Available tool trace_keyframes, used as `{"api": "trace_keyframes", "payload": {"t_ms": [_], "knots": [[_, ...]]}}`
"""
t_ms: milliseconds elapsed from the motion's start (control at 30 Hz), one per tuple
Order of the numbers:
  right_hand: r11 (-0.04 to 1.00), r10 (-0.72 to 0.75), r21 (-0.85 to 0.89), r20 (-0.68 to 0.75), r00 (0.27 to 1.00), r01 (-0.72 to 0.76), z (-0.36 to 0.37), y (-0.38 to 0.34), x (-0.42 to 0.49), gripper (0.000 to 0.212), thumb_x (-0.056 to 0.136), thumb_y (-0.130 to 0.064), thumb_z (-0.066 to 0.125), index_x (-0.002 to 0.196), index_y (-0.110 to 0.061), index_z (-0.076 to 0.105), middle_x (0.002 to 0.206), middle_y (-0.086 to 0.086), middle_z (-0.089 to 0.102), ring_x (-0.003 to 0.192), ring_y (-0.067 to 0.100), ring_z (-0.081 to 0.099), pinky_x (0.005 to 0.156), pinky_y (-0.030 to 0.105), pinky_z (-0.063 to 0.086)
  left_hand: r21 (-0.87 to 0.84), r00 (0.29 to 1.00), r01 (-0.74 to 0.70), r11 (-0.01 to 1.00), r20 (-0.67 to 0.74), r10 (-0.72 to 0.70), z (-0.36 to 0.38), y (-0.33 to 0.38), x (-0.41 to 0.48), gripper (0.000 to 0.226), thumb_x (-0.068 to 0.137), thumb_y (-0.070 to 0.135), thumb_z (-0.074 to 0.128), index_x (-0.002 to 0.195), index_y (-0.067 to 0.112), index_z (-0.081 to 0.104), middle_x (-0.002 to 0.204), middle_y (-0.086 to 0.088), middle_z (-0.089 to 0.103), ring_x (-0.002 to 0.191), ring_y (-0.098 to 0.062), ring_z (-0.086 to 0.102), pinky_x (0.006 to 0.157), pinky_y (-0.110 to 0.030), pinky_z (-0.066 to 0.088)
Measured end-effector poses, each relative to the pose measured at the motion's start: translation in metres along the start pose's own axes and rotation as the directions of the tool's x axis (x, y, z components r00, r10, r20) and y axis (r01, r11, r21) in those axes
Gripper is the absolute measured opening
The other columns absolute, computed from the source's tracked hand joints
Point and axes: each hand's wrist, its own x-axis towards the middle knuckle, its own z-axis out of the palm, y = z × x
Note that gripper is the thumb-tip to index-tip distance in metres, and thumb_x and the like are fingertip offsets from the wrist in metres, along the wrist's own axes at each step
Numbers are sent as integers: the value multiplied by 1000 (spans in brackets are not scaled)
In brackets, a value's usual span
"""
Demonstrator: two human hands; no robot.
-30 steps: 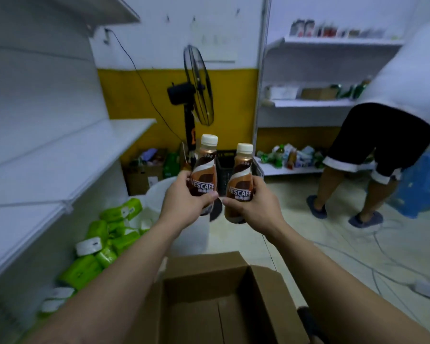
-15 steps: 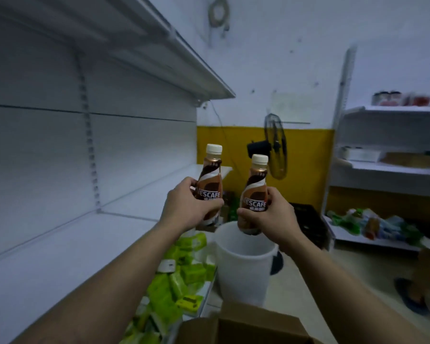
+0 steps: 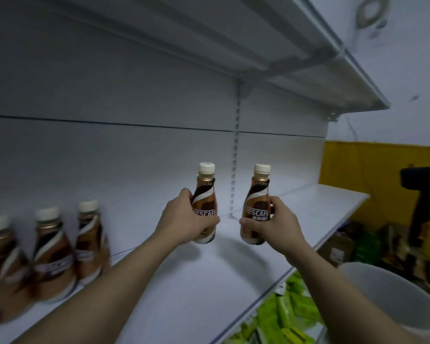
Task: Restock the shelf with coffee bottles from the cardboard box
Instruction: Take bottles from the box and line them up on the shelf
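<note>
Left hand [image 3: 184, 220] grips left bottle [image 3: 205, 202] | right hand [image 3: 274, 225] grips right bottle [image 3: 257, 203] | both upright above shelf [image 3: 209, 281]

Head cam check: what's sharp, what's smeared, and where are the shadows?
Head view: the left bottle and right bottle, gripped in the left hand and right hand, are sharp, labels readable; the shelved bottles at far left are motion-blurred; a soft shadow lies on the shelf under the hands.

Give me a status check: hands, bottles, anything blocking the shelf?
Left hand grips the left bottle, right hand grips the right bottle. Both upright above the shelf, not set down. Three bottles stand at far left; nothing blocks the drop spot.
</note>
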Motion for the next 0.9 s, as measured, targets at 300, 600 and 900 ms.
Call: {"api": "trace_keyframes", "payload": {"t_ms": [300,600,900], "knots": [[992,17,114,296,955,-53,119,-13,1,53,62,-24,89,102,-31,56,92,-10,69,83,8,66,63,23,50,224,974,147,964,-202,-101,-52,-55,-26,52,63,41,79,101,26,46,101,5,59,89,-17,60,78,-37,51],[982,64,132,438,897,-134,185,-17,-1,61,55,-10,88,107,-24,60,101,-4,69,94,18,66,88,44,55,265,957,191,945,-264,-120,-47,-86,-41,69,69,37,82,121,21,41,119,2,52,108,-19,56,89,-35,49],[980,0,179,460,888,-92,210,-12,5,65,57,-20,91,112,-28,59,106,-7,70,99,17,65,93,44,52,478,961,132,868,-277,6,-50,-90,-35,98,75,38,76,146,20,10,145,-6,37,121,-25,52,85,-39,50]]}}
